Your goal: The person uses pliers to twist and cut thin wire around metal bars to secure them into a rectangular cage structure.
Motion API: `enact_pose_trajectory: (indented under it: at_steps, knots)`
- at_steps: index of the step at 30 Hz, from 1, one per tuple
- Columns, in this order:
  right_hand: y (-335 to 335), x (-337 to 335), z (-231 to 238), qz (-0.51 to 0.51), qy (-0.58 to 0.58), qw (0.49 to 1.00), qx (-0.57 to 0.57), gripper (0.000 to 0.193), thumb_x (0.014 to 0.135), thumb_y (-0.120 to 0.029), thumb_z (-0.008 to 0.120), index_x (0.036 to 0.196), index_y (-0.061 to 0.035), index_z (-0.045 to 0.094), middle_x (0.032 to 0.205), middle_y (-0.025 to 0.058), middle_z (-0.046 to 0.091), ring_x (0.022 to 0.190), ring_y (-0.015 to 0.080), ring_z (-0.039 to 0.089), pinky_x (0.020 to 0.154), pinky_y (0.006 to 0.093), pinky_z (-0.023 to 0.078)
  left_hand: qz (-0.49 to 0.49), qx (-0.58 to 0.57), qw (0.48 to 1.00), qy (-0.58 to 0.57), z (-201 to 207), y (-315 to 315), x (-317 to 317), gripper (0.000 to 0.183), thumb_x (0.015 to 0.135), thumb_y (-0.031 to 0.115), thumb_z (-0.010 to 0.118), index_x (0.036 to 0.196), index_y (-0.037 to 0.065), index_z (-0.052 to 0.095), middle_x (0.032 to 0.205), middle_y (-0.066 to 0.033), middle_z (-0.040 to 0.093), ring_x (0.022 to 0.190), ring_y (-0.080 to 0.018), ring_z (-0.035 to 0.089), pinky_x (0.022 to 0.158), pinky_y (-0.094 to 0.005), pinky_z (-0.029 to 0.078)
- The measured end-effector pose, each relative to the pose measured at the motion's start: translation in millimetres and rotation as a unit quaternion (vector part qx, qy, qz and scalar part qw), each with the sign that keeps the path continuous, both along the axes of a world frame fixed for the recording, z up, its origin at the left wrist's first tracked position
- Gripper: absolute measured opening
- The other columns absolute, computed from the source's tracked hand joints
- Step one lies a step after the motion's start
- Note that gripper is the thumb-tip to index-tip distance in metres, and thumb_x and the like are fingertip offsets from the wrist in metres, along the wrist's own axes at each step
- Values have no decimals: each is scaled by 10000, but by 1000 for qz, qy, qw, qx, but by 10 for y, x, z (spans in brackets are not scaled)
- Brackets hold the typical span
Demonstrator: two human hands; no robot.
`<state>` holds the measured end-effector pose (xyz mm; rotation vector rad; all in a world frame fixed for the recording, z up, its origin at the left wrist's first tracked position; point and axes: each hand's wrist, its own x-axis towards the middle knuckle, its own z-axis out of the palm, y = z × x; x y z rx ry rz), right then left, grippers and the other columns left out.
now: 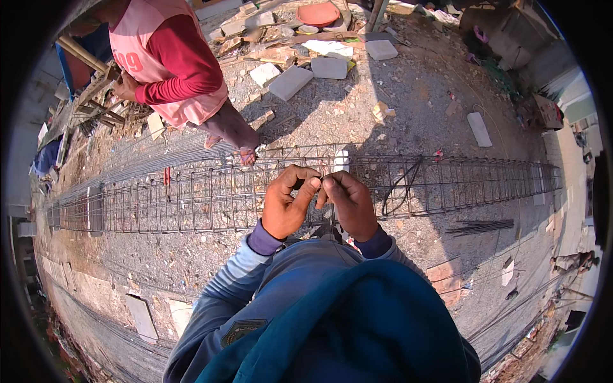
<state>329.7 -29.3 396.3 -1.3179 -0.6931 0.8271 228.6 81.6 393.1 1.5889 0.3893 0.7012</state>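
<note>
Head view, clock directions read from the hands, 12 o'clock pointing away from the wearer. The left hand (288,201) and right hand (348,201) meet at the centre, both narrow, thumbs and fingers drawn together on a small dark piece (319,179), too small to identify. Below them lies the steel bar cage (204,198), running from 9 to 3 o'clock.

Progress, as judged: the cage has its long bars and crosswise hoops in place along most of its length. Whether each crossing is fastened cannot be told, so the amount left cannot be fixed.

Count: one cage, by appearance, its hoops too dense for a reliable tally; one dark wire bundle (408,184) on it at 3 o'clock; one red-handled tool (168,184) at 9. Farther out: one pile of dark rods (480,226) between 3 and 4; one co-worker (185,64) between 10 and 11; four larger pale blocks (290,83) between 11 and 1; one orange basin (318,13) at 12.
</note>
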Motion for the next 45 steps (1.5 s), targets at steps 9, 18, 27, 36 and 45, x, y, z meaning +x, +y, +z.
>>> enact_pose_trajectory:
  at_steps: [9, 18, 27, 36, 45]
  knots:
    - [115, 11, 28, 31, 232, 972, -13, 247, 974, -279, 478, 951, -44, 546, 632, -8, 444, 533, 73, 437, 483, 223, 365, -32, -110, 993, 16, -10, 111, 147, 261, 978, 174, 478, 1095, -28, 594, 1013, -77, 636, 917, -147, 579, 836, -276, 454]
    - [293, 47, 100, -11, 239, 970, 41, 174, 980, -222, 483, 984, -56, 536, 634, -61, 378, 534, 41, 360, 476, 212, 305, -126, -317, 935, -93, -42, 85, 240, 385, 999, 210, 419, 1291, -38, 464, 1294, -126, 517, 1213, -198, 460, 1027, -313, 352]
    - [284, 75, 111, 72, 128, 989, 5, 229, 970, -244, 503, 1022, -32, 571, 678, -49, 422, 604, 37, 389, 532, 219, 327, -24, -328, 920, -212, 53, 122, 376, 238, 985, 165, 436, 1005, -34, 566, 815, -90, 606, 868, -209, 602, 846, -347, 476]
    - [341, 61, 20, 121, 21, 992, 40, 230, 963, -211, 510, 1058, -6, 547, 737, -21, 462, 674, 70, 410, 598, 250, 377, 47, -357, 912, -199, 352, 335, 316, 166, 970, 203, 443, 924, 65, 523, 626, 32, 370, 521, -91, 401, 589, -285, 434]
    - [150, -99, -402, -35, -355, 934, 0, 230, 928, -239, 534, 1092, -88, 594, 853, 197, 642, 795, 369, 636, 663, 417, 479, 209, -343, 901, -163, 251, 519, 283, 176, 965, 229, 460, 935, 79, 547, 611, 48, 353, 475, -60, 323, 447, -238, 316]
